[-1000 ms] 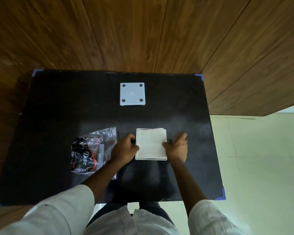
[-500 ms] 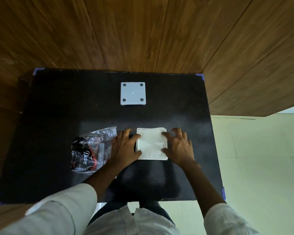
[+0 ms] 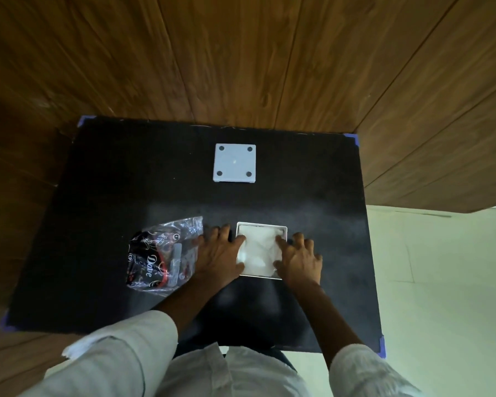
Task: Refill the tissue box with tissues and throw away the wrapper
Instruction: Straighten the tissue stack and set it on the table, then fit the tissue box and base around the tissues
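A white square tissue box (image 3: 284, 228) stands open-topped on the black table (image 3: 98, 196), with a stack of white tissues (image 3: 259, 253) sunk inside it. My left hand (image 3: 216, 256) lies flat at the box's left side, its thumb pressing on the tissues. My right hand (image 3: 299, 260) lies flat at the right side, fingers spread, fingertips on the tissues. The crumpled clear and black plastic wrapper (image 3: 161, 256) lies just left of my left hand. The box's white square lid (image 3: 234, 163), with four dark dots, rests farther back.
Wooden wall panels rise directly behind the table and along its left. Pale floor tiles lie to the right. Blue tape marks the table's corners.
My hands went from gripping the tissue stack's sides to lying flat with fingers spread. The tissues have sunk down inside the box's rim.
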